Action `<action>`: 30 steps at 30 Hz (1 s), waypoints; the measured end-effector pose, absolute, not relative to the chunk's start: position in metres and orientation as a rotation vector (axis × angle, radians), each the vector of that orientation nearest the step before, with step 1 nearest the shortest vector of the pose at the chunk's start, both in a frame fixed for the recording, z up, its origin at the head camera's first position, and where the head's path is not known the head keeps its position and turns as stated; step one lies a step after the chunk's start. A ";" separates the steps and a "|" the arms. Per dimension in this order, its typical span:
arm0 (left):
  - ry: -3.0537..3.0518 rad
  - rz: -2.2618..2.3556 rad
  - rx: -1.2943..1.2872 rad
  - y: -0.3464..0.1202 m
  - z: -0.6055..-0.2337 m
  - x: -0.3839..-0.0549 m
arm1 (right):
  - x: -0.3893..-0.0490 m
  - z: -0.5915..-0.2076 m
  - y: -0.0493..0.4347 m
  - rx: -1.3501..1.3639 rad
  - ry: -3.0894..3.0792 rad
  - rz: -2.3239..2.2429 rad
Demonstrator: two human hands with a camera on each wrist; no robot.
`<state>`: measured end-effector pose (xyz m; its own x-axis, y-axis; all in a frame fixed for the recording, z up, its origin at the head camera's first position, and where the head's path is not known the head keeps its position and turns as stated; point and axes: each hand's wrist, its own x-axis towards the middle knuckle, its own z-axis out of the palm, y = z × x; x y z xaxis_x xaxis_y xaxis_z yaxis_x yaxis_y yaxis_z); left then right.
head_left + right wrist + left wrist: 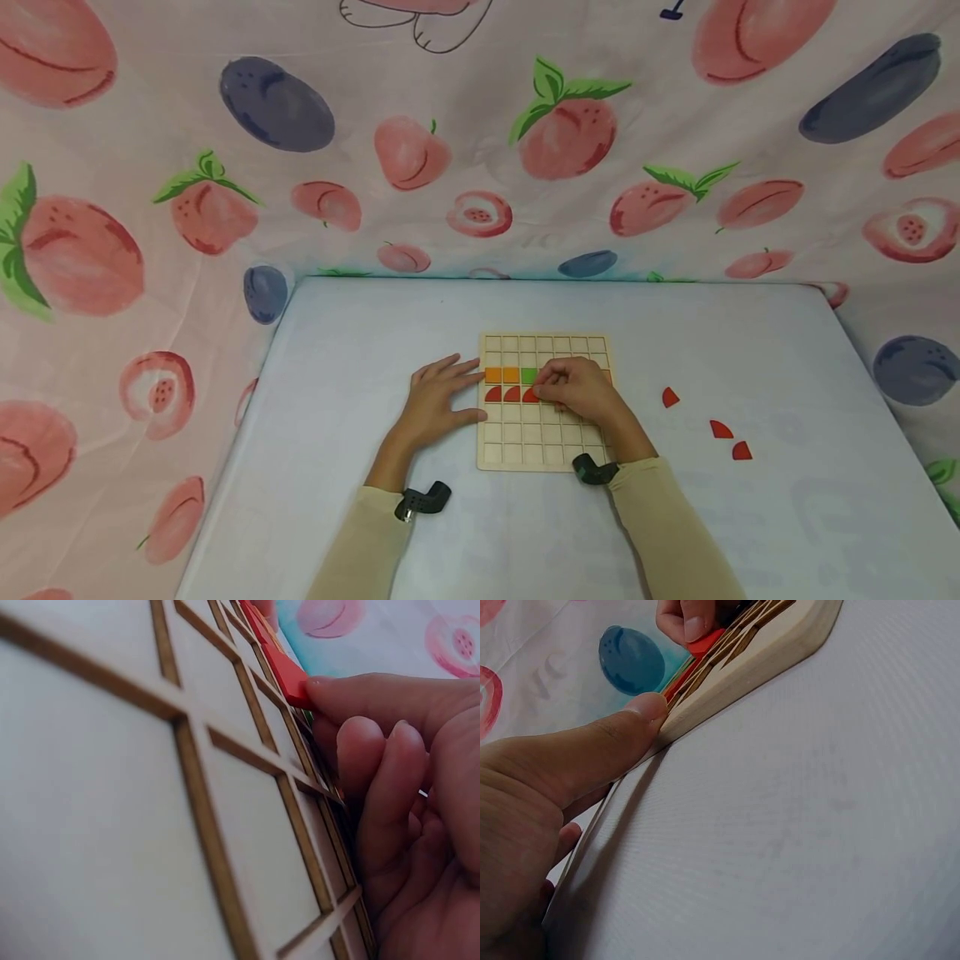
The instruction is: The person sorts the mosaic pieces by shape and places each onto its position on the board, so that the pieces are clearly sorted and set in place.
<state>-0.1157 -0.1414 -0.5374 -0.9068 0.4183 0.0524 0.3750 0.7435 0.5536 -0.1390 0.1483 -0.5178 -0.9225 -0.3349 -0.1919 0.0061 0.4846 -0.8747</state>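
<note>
A wooden grid board (517, 454) lies flat on the table. Orange squares (502, 375) and a green square (528, 376) fill part of one row. Below them are red quarter-circle pieces (502, 394). My right hand (581, 390) is over the board, its thumb and finger pinching a red quarter-circle piece (289, 679) at the third cell of the red row. This hand hides the cells to the right. With fingers spread, my left hand (435, 400) rests at the board's left side. In the left wrist view its thumb (622, 739) touches the board's edge (735, 694).
Three loose red quarter-circle pieces lie to the right of the board: one nearer (670, 397), two farther off, an upper (721, 429) and a lower one (742, 451). The white table (360, 333) meets a fruit-print cloth (330, 242) at the back and sides.
</note>
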 end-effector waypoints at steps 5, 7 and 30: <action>2.867 0.888 0.665 -0.141 -0.537 -0.116 | -0.140 -0.519 0.148 -0.290 2.419 -1.391; 2.864 0.889 0.666 -0.141 -0.536 -0.116 | -0.140 -0.519 0.148 -0.286 2.427 -1.381; 2.844 0.908 0.632 -0.142 -0.536 -0.116 | -0.136 -0.514 0.150 -0.198 2.427 -1.346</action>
<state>-0.1155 -0.1420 -0.5360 -0.9103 0.4121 0.0387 0.3583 0.7378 0.5721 -0.1363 0.1496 -0.5138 -0.9265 -0.2901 -0.2397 0.0497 0.5370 -0.8421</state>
